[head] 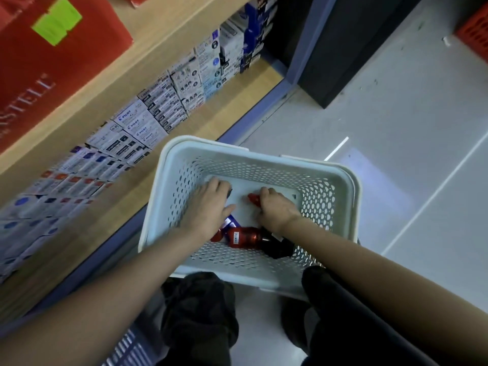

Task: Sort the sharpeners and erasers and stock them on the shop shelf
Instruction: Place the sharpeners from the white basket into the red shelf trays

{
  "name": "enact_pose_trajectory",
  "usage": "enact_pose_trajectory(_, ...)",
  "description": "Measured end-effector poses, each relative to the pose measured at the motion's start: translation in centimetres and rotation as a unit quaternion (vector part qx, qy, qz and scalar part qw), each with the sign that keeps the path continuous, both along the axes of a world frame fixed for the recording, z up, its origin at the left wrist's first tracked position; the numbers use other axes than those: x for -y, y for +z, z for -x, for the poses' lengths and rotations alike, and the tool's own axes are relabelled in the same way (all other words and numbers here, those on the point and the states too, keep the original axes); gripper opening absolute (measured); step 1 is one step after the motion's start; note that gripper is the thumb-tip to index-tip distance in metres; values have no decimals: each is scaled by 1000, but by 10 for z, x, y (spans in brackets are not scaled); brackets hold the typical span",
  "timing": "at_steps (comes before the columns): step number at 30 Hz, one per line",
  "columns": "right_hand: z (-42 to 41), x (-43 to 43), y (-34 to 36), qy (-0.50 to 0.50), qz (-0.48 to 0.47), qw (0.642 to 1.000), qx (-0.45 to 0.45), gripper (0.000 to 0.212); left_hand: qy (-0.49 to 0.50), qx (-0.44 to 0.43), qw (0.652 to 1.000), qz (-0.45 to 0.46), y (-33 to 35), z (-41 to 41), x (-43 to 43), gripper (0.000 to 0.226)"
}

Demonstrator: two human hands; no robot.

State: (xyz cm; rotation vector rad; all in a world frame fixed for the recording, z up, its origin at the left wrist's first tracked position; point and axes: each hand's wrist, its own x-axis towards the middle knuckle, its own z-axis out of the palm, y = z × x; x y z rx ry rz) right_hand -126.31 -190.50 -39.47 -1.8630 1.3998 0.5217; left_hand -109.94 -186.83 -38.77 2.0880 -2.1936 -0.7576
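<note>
A white perforated basket (340, 180) sits on the floor in front of me, and both my hands are inside it. My right hand (274, 207) has its fingers curled round a small red item (253, 198). My left hand (208, 207) lies palm down with its fingers over a dark item (229, 193); whether it grips that item is hidden. Near my wrists lie a blue item (232, 221), a red sharpener (244, 237) and a black one (277, 245).
The wooden shop shelf (184, 125) runs along the left, lined with rows of small pen boxes (148, 122). A red carton (52, 62) stands on the shelf above. A dark cabinet (330, 48) is at the back and a red crate (475, 35) at the far right.
</note>
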Motion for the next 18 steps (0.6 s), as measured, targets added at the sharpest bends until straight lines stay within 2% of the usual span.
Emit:
enact_pose_trajectory(1,3,1,1,-31,-21,999,0,47,-26,-26,999,-24,3,3,-2,37)
enact_pose_trajectory(3,10,3,4,-74,-44,996,1,46,-63,-64,986,-140,2,11,-8,46)
enact_pose_trajectory(5,14,5,7,-94,-51,994,2,44,-106,-28,966,-234,-3,18,-9,55)
enact_pose_trajectory(7,16,5,11,-106,-55,993,11,42,-110,-20,956,-270,-8,21,-8,46)
enact_pose_trajectory(9,18,3,15,-123,-57,991,22,39,-20,-128,947,-294,-9,19,-7,23)
enact_pose_trajectory(10,19,2,16,-132,-57,989,28,38,39,-190,932,-307,-8,16,-8,18)
enact_pose_trajectory(11,19,0,17,-142,-60,987,33,36,87,-235,916,-314,-4,12,-9,20)
enact_pose_trajectory(14,19,-1,24,-161,-70,982,69,30,173,-290,884,-324,10,0,-13,17)
enact_pose_trajectory(15,19,0,30,-168,-72,979,92,26,216,-329,863,-317,16,-2,-13,22)
enact_pose_trajectory(16,20,0,37,-187,-80,970,131,22,258,-377,836,-303,24,-4,-12,28)
enact_pose_trajectory(18,22,-1,59,-253,-129,930,234,21,300,-456,790,-279,44,-6,-7,34)
